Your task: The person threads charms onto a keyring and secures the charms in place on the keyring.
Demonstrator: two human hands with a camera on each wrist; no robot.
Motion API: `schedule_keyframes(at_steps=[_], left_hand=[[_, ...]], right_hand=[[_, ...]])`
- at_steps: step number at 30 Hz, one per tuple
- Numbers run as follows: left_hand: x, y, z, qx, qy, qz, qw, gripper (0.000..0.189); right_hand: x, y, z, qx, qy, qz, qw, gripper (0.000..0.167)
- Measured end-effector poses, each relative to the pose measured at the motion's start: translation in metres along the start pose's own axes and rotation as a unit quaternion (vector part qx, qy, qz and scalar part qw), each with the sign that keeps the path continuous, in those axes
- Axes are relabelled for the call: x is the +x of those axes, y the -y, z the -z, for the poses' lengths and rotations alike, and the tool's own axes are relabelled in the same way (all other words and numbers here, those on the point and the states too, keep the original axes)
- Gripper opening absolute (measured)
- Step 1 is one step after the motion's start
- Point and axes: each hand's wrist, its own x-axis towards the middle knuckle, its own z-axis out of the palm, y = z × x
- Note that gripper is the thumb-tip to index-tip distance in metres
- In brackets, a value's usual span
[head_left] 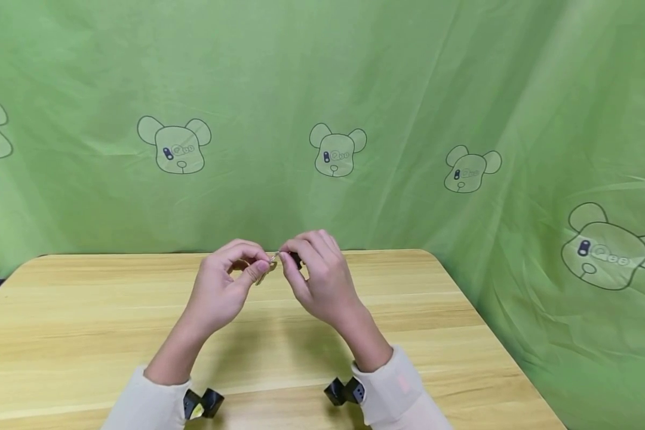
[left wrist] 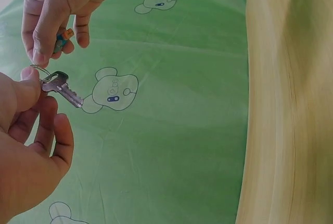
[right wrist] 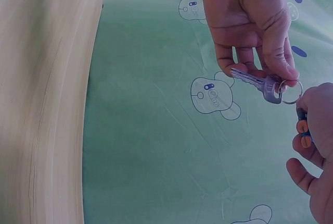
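Note:
Above the table, both hands meet at a split key ring (right wrist: 291, 92) with a metal key (left wrist: 63, 88) threaded on it. My left hand (head_left: 221, 286) pinches the ring beside the key's head between thumb and index finger. Opposite it, my right hand (head_left: 322, 278) pinches the ring's other side with thumb and fingertips. A small blue and orange trinket (right wrist: 305, 134) sits under the right hand's fingers, mostly hidden. In the left wrist view the key's toothed blade points away from the left thumb.
A light wooden table (head_left: 398, 334) lies below the hands. Behind it and along the right side hangs a green cloth (head_left: 258, 71) printed with bear heads. Small black cameras (head_left: 201, 403) are strapped at both sleeve cuffs.

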Motion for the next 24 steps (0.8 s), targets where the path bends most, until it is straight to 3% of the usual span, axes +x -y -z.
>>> schedule_keyframes(at_steps=[11, 17, 21, 24], left_hand=[[-0.0008, -0.0028, 0.0032, -0.027, 0.001, 0.002, 0.9996, 0.005], [-0.0006, -0.0005, 0.0034, -0.036, -0.004, 0.009, 0.9993, 0.003], [0.0006, 0.0035, 0.0015, -0.014, -0.021, 0.007, 0.9997, 0.005], [0.0013, 0.0055, -0.0004, 0.034, -0.037, -0.031, 0.9983, 0.004]], right_hand=[[-0.0003, -0.0018, 0.0006, 0.021, 0.002, 0.002, 0.9998, 0.006], [-0.0022, -0.0036, 0.0005, 0.074, 0.024, -0.013, 0.9969, 0.008], [-0.0038, -0.0037, 0.0004, 0.117, 0.042, -0.037, 0.9916, 0.008], [-0.0048, -0.0033, 0.0011, 0.137, 0.052, -0.059, 0.9874, 0.007]])
